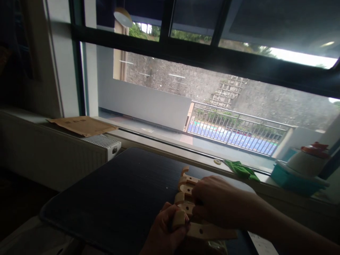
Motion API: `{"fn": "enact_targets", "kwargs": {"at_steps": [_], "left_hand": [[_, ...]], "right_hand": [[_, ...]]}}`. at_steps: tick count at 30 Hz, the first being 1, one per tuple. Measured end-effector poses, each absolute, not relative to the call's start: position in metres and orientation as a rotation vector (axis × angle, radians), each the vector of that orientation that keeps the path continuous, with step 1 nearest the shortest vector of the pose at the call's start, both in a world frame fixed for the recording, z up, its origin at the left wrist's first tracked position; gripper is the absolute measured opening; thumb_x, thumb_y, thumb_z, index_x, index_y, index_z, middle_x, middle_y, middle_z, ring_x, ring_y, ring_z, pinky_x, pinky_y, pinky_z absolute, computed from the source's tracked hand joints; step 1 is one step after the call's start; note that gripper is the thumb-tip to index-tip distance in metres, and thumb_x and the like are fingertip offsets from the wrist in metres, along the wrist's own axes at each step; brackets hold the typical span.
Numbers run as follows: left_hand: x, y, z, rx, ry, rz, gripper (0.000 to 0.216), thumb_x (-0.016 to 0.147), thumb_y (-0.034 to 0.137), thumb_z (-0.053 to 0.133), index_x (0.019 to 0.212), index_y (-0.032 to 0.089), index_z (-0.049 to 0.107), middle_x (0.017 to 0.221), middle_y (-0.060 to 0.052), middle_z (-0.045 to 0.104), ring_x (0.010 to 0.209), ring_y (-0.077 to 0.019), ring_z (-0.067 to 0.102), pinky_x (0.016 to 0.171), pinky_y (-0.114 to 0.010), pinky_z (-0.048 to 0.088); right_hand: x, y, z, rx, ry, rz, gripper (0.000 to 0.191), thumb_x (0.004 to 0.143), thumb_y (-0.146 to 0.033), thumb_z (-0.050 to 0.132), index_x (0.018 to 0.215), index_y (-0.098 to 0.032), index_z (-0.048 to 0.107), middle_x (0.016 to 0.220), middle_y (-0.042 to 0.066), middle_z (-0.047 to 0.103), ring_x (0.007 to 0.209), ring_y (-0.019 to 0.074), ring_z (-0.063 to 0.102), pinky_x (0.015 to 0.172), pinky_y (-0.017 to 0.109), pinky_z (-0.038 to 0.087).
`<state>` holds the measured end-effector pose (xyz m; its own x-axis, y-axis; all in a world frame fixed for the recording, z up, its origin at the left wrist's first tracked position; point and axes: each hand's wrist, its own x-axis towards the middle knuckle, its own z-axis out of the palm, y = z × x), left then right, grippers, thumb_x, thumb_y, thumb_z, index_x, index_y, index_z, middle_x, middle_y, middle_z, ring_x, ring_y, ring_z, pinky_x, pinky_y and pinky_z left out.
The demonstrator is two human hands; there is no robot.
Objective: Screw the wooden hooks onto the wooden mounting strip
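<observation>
Several pale wooden hooks point(188, 208), each with a curled end and a dark hole, lie in a row at the right part of a dark tabletop point(114, 191). My left hand point(167, 230) is closed around the curled end of the nearest wooden hook point(209, 232), thumb and fingers pinching it. Over the middle of the row is my right hand point(217, 200), its fingers curled in towards the hooks. Whatever those fingers may hold is hidden behind the hand. A clear plastic piece point(216, 246) shows partly below the nearest hook.
Behind the table, a windowsill carries a green cloth point(241, 170), a tape roll point(217, 161) and a teal box point(294, 180) with a white-and-orange container point(305, 161) on it. A brown envelope point(82, 125) rests on the radiator point(90, 157) at left.
</observation>
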<state>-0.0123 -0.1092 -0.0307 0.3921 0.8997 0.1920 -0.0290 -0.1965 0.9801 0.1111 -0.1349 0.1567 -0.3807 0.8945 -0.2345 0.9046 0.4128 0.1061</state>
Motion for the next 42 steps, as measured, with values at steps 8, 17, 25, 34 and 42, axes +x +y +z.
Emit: {"fn": "enact_targets", "kwargs": {"at_steps": [8, 17, 25, 34, 42], "left_hand": [[-0.013, -0.11, -0.029, 1.55, 0.813, 1.061, 0.005, 0.07, 0.021, 0.066, 0.069, 0.017, 0.063, 0.079, -0.002, 0.053, 0.08, -0.0194, 0.054, 0.075, -0.028, 0.043], [-0.013, -0.112, -0.032, 1.552, 0.825, 1.039, 0.007, 0.074, 0.024, 0.065, 0.073, 0.018, 0.063, 0.081, -0.001, 0.053, 0.079, -0.0179, 0.054, 0.072, -0.026, 0.044], [-0.013, -0.112, -0.032, 1.554, 0.791, 1.071, 0.006, 0.074, 0.023, 0.065, 0.074, 0.018, 0.064, 0.08, -0.002, 0.054, 0.081, -0.0185, 0.054, 0.075, -0.027, 0.044], [-0.013, -0.112, -0.036, 1.501, 0.763, 1.086, 0.008, 0.073, 0.024, 0.068, 0.075, 0.017, 0.064, 0.082, -0.001, 0.053, 0.081, -0.0177, 0.054, 0.074, -0.025, 0.045], [-0.014, -0.114, -0.035, 1.54, 0.777, 1.081, 0.008, 0.075, 0.024, 0.066, 0.073, 0.017, 0.064, 0.08, 0.0, 0.052, 0.076, -0.0156, 0.053, 0.069, -0.024, 0.044]], "right_hand": [[0.118, -0.139, 0.153, 1.518, 2.395, 0.029, 0.014, 0.071, -0.029, 0.059, 0.078, -0.019, 0.066, 0.073, 0.003, 0.063, 0.066, 0.0165, 0.057, 0.051, 0.026, 0.028], [0.12, -0.133, 0.156, 1.431, 2.455, -0.089, 0.007, 0.076, -0.014, 0.055, 0.072, -0.015, 0.062, 0.076, 0.003, 0.063, 0.07, 0.0136, 0.056, 0.061, 0.024, 0.036], [0.116, -0.136, 0.158, 1.509, 2.402, -0.093, 0.01, 0.076, -0.025, 0.057, 0.079, -0.017, 0.062, 0.072, 0.002, 0.061, 0.062, 0.0144, 0.054, 0.052, 0.025, 0.032], [0.111, -0.136, 0.161, 1.485, 2.421, -0.082, 0.014, 0.076, -0.009, 0.052, 0.068, -0.016, 0.062, 0.073, 0.006, 0.064, 0.066, 0.0152, 0.056, 0.058, 0.026, 0.037], [0.128, -0.119, 0.153, 1.478, 2.379, -0.411, 0.012, 0.072, -0.025, 0.053, 0.066, -0.017, 0.06, 0.057, -0.003, 0.051, 0.051, 0.0085, 0.044, 0.046, 0.021, 0.031]]}}
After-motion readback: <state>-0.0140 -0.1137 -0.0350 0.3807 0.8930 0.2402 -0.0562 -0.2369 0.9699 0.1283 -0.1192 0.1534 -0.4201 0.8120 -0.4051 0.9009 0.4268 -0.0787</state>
